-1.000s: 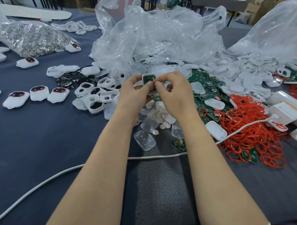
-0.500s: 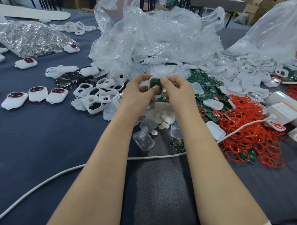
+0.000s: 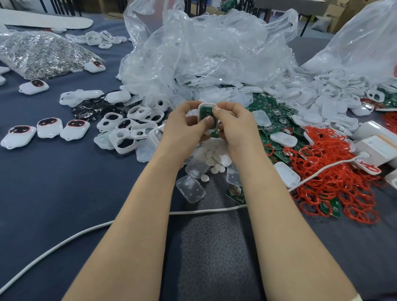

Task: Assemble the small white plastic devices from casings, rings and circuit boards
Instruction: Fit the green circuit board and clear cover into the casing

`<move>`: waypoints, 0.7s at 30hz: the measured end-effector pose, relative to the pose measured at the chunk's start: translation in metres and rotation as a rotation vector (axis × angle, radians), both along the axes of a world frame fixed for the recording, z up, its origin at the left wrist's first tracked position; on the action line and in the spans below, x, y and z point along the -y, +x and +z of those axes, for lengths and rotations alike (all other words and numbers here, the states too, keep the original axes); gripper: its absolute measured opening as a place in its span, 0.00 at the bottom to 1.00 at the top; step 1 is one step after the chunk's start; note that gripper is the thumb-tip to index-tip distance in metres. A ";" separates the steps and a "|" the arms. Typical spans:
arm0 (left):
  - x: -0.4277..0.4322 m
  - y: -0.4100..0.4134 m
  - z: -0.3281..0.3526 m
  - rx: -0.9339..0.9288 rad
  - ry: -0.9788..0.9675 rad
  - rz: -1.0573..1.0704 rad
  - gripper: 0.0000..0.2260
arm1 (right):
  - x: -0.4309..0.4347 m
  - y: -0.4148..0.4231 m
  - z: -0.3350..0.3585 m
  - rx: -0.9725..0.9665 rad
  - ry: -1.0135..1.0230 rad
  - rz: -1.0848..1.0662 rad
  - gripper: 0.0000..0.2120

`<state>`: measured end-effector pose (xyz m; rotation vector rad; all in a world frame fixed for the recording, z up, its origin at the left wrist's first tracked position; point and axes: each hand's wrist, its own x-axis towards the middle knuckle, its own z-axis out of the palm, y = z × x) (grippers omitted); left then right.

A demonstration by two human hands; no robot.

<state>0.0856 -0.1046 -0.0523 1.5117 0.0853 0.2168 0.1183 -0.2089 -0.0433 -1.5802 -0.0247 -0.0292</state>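
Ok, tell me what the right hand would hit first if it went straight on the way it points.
The right hand points forward and left and pinches the white casing. Going on, it would likely press that against the left hand; the clear bags lie further back, depth unclear.

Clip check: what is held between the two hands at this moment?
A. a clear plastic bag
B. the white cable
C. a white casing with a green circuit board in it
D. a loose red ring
C: the left hand and right hand both pinch a white casing whose open face shows a green circuit board.
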 end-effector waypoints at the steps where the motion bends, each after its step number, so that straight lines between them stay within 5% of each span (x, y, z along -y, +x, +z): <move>1: 0.000 0.000 0.000 0.002 0.000 0.000 0.11 | 0.000 0.000 0.000 0.000 0.001 0.000 0.07; 21: -0.002 -0.001 0.001 -0.031 -0.141 0.004 0.06 | 0.005 -0.003 0.004 0.097 -0.100 0.033 0.07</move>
